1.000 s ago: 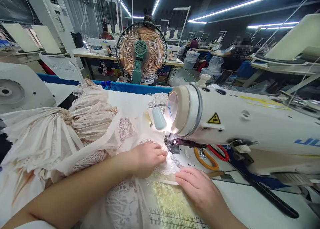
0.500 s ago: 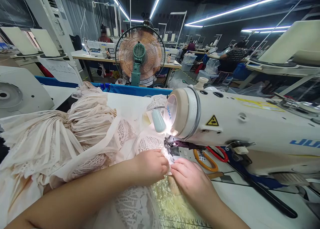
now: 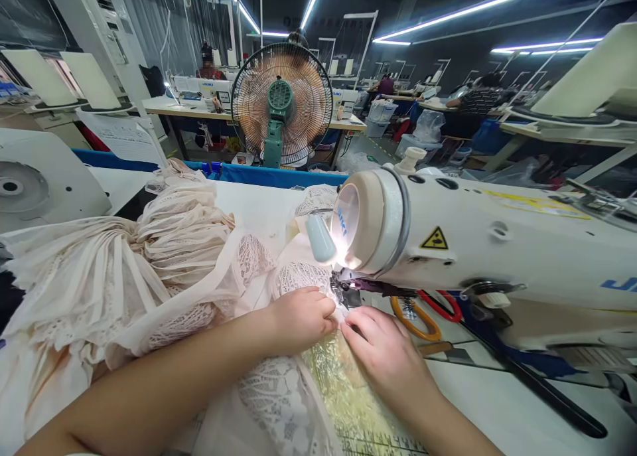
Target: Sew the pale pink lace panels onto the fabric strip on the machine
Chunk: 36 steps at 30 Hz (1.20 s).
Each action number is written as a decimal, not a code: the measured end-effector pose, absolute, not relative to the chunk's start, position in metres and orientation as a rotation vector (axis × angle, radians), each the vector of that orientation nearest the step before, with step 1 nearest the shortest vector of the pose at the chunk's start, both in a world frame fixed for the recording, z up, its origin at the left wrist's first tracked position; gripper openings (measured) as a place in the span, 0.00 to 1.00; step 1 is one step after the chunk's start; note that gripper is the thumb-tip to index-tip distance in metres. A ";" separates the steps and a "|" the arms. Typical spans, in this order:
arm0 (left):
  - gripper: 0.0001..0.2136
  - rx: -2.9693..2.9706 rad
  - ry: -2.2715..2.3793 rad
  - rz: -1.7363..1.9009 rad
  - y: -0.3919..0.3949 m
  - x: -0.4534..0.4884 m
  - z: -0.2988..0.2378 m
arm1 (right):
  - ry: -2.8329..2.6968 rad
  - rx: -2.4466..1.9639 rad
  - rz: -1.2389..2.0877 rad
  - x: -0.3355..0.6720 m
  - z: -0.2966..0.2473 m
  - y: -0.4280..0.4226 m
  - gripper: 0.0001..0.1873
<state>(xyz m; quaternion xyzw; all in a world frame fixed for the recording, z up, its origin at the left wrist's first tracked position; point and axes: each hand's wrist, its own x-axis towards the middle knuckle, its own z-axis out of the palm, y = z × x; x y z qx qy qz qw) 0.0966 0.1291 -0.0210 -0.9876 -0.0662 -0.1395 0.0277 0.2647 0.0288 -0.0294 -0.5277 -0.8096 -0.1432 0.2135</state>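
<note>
My left hand (image 3: 301, 316) lies with curled fingers pinching the cream lace fabric (image 3: 279, 396) just left of the presser foot (image 3: 343, 293) of a white sewing machine (image 3: 478, 243). My right hand (image 3: 385, 353) rests palm down on the fabric right below the foot, its fingertips pressed to the cloth near the needle. A lit lamp under the machine head shines on the seam. A large bunch of pleated cream lace (image 3: 124, 263) is heaped to the left of my arms.
Orange and red scissors (image 3: 423, 310) lie behind the needle under the machine arm. A standing fan (image 3: 281, 104) faces me beyond a blue table edge. Another machine (image 3: 34, 184) sits far left. Other people work at distant tables.
Both hands moved up toward the presser foot and closer together. The lace under them slid forward, and the ruler print near the bottom edge is now mostly covered.
</note>
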 end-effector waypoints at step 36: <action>0.13 -3.035 -0.645 -0.100 0.158 0.091 -0.019 | -2.330 -1.453 -0.441 0.283 -0.050 0.030 0.15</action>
